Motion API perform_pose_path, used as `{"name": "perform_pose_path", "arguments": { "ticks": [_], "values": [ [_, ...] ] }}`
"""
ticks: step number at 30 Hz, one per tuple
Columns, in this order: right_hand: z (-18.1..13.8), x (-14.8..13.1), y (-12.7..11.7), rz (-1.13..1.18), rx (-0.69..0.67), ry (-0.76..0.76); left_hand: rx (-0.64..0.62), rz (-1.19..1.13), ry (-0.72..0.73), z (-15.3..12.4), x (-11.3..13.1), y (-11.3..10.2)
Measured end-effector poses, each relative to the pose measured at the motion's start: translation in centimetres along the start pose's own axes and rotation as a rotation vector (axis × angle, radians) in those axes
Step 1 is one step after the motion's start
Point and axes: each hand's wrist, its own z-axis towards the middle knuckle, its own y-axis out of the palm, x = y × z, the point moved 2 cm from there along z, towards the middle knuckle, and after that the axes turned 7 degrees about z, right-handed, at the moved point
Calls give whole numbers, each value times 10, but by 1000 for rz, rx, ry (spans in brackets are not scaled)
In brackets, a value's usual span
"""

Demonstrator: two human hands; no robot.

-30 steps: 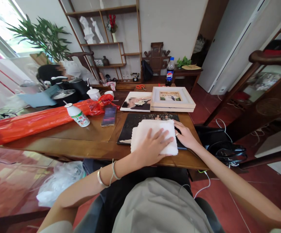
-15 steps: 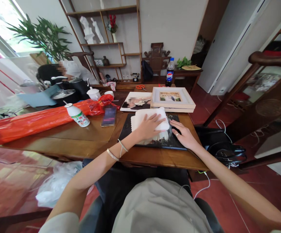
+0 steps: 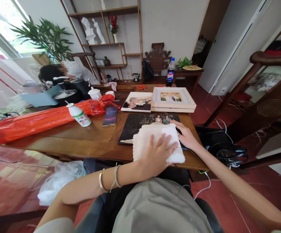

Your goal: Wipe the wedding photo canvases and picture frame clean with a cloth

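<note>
My left hand point(image 3: 158, 154) lies flat with fingers spread on a white cloth point(image 3: 142, 137). The cloth covers the lower right part of a dark photo panel point(image 3: 135, 124) and hangs past its near edge toward my body. On the panel's uncovered upper part, a couple in wedding clothes shows. At the panel's right edge rests my right hand point(image 3: 187, 137), its fingers stretched out and the tips on the panel; the cloth's corner is close beside it. The panel lies flat on the wooden table point(image 3: 99, 145).
Behind the panel lie a photo print point(image 3: 138, 102) and white picture frames point(image 3: 189, 102). A phone point(image 3: 109, 116), a white bottle point(image 3: 79, 116) and a long red plastic-wrapped bundle point(image 3: 40, 118) are to the left. Farther back are orange scissors point(image 3: 141, 87) and a cola bottle point(image 3: 170, 72).
My left hand and the white cloth have slid toward my body and slightly right, uncovering the panel's upper part. My right hand has stayed at the panel's right edge.
</note>
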Motion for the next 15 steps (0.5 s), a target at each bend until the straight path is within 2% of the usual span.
{"name": "perform_pose_path", "arguments": {
  "ticks": [2, 10, 13, 15],
  "values": [
    [1, 0, 0, -17, 6, 18, 10, -33, 0, 5, -15, 5],
    [2, 2, 3, -38, 14, 35, 87, -91, -132, 36, -102, 41],
    [2, 2, 3, -14, 23, 35, 88, -93, -136, 38, -111, 44],
    [2, 2, 3, -2, 22, 35, 70, -92, -121, 35, -103, 40]
  ]
}}
